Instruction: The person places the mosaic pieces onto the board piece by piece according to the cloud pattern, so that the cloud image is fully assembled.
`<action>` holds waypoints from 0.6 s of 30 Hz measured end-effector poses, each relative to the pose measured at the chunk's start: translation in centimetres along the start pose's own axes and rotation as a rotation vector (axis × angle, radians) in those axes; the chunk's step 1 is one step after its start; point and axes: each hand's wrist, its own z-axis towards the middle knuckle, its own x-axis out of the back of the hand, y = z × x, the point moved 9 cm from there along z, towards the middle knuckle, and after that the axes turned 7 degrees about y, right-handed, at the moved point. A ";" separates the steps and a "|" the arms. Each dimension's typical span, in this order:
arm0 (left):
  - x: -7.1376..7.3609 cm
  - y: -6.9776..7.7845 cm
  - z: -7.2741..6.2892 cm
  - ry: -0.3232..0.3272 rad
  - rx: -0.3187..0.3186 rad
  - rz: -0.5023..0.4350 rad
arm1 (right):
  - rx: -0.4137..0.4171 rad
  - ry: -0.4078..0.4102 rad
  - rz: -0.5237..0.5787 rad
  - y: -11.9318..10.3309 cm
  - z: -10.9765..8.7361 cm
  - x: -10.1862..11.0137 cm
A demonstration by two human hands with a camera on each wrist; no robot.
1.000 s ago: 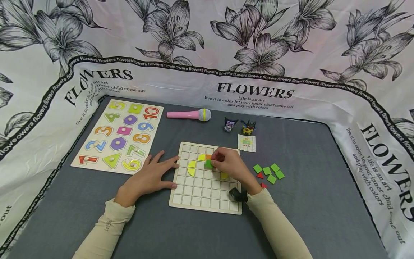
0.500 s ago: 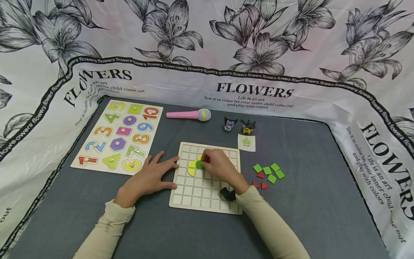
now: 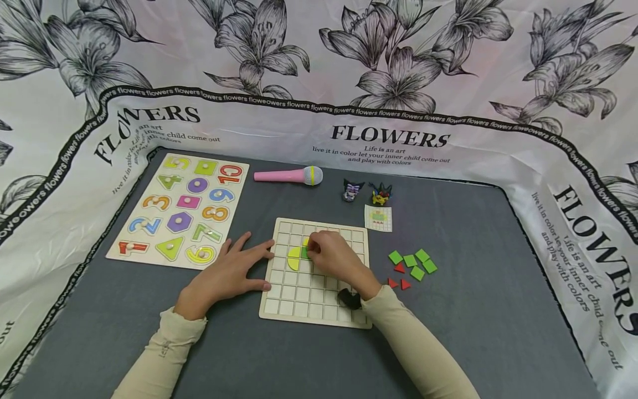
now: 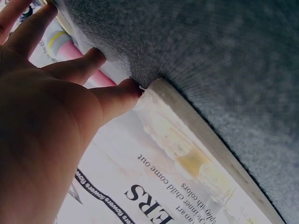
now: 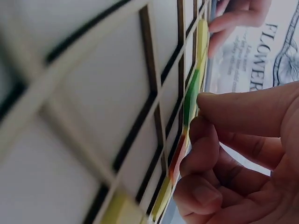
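A pale wooden grid board point(image 3: 286, 307) lies on the grey tabletop in the head view. My right hand point(image 3: 338, 259) is over its upper middle, thumb and fingertips pinching a green square tile point(image 3: 304, 252). That tile sits right beside two yellow curved pieces point(image 3: 294, 259). In the right wrist view the green tile point(image 5: 190, 98) is level with the grid, between a yellow piece point(image 5: 202, 44) and an orange one point(image 5: 176, 158). Spread out flat, my left hand point(image 3: 221, 278) touches the board's left edge with its fingertips. My right hand hides part of the pattern.
Several loose green tiles point(image 3: 417, 272) and red triangles point(image 3: 405, 284) lie right of the board. A pattern card point(image 3: 379, 218) and two small figurines point(image 3: 352, 190) are behind it. A pink toy microphone point(image 3: 281, 176) and a number puzzle point(image 3: 164, 221) lie at the back and left.
My right hand has moved left across the board with the green tile, to beside the yellow pieces, uncovering another red triangle. My left hand has stayed at the board's edge.
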 end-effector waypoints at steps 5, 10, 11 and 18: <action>-0.1 0.0 0.0 0.000 -0.001 -0.001 | -0.071 0.042 0.086 2.0 -1.2 2.0; -0.1 0.0 0.0 0.009 -0.004 0.004 | -0.142 0.108 0.122 4.8 -3.3 4.7; -0.1 0.0 0.0 0.009 -0.004 0.005 | -0.155 0.123 0.119 5.4 -3.8 5.2; -0.1 -0.1 0.1 0.013 -0.005 0.001 | -0.257 0.189 0.082 9.3 -7.1 8.0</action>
